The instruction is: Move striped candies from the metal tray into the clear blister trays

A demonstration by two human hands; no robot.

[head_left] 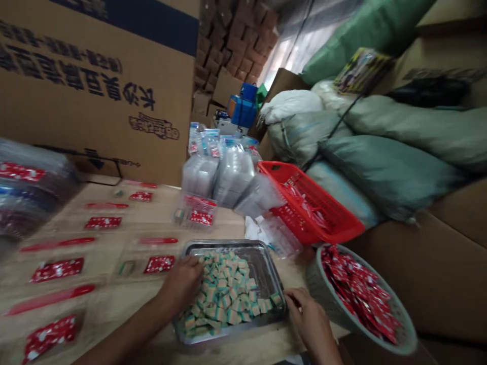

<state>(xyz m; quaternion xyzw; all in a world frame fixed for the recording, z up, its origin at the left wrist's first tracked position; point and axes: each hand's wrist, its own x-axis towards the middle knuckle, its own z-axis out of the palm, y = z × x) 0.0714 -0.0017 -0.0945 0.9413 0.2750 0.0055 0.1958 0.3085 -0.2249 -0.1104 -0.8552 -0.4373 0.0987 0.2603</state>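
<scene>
A shallow metal tray (268,263) lies in front of me, heaped mostly on its left side with small striped green and tan sponge-like pieces (224,289). My left hand (185,285) is curled over the tray's left rim, its fingertips beside the pieces. At the lower right corner, my right hand (309,315) pinches the rim between thumb and fingers. Left of the tray are clear plastic boxes, each with a red toothbrush-like stick (158,241) and a red patterned packet (160,264); one also shows a striped piece (127,267).
A grey basket (319,289) full of red packets stands to the right, with a red plastic basket (342,228) behind it. Stacked clear boxes (234,175) are beyond the tray. A large cardboard box (160,157) stands at the back left; stuffed sacks (391,167) are piled on the right.
</scene>
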